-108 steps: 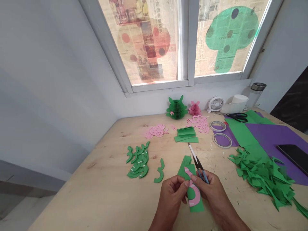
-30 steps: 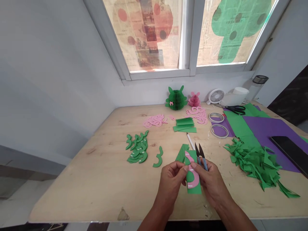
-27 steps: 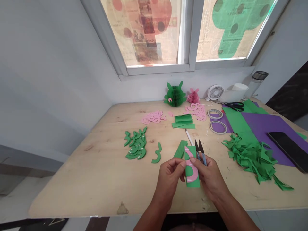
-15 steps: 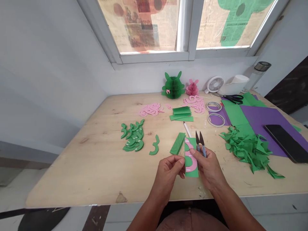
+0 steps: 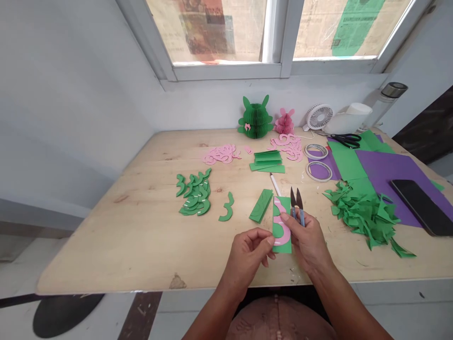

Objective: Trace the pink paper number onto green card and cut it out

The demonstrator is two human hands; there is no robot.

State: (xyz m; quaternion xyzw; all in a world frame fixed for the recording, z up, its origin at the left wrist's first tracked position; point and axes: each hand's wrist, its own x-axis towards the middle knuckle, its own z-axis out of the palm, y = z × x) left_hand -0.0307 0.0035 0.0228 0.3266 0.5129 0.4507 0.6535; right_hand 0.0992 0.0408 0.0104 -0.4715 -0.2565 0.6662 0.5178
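A green paper strip (image 5: 287, 248) stands between my hands, with a curvy pink paper shape (image 5: 283, 237) lying on its face. My right hand (image 5: 306, 238) grips the strip's right edge, thumb on the pink shape, and also holds small thread snips (image 5: 296, 208) with blades pointing up and apart. At the lower left edge, my left hand (image 5: 249, 252) pinches the strip and pink shape between thumb and finger. A folded green strip with a drawn outline (image 5: 261, 206) and a white pen (image 5: 275, 184) lie just beyond. One curvy green cutout (image 5: 226, 208) rests to the left.
Green cutouts (image 5: 194, 193) are piled at left, pink ones (image 5: 222, 154) behind them. Green scraps (image 5: 364, 212), a phone (image 5: 421, 206), purple paper (image 5: 385, 174), tape rolls (image 5: 319, 171) and black scissors (image 5: 345, 139) are at right. Paper figures (image 5: 256, 120) and a fan (image 5: 319, 116) stand at the back.
The camera view has tilted down slightly, so the table items appear higher. My left thumb now rests on the lower left of the pink shape; the right hand keeps its hold.
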